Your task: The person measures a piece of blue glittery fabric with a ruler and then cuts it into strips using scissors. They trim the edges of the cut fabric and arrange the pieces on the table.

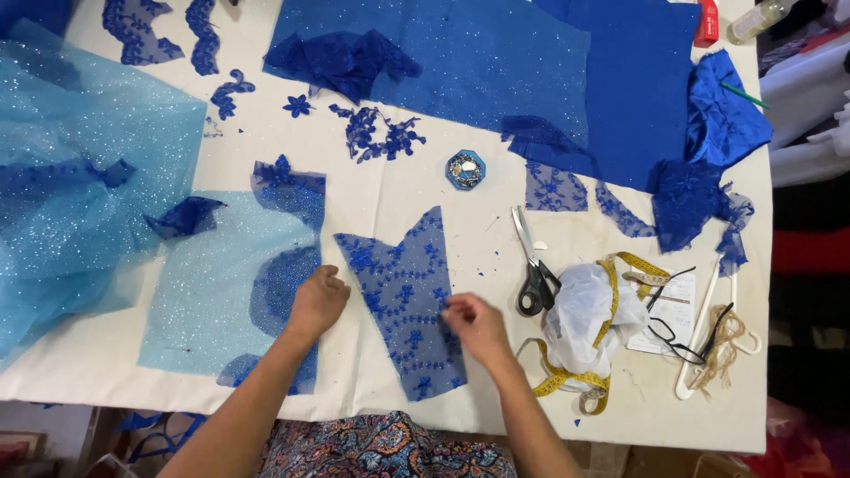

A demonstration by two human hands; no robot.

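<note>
Sewing workshop: scissors [534, 265], tape measure [611, 283] (yellow), blue lace pieces [407, 301].

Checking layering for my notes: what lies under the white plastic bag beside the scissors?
A yellow measuring tape runs under and over the white plastic bag, which rests on the white table. Whatever else sits beneath or inside the bag is hidden.

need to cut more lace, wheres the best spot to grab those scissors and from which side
Probably by the black handle loops, from the near side. The scissors lie flat and closed, blades pointing away up the table, handles nearest the right hand. The white plastic bag crowds their right, so come in from the front-left.
</note>
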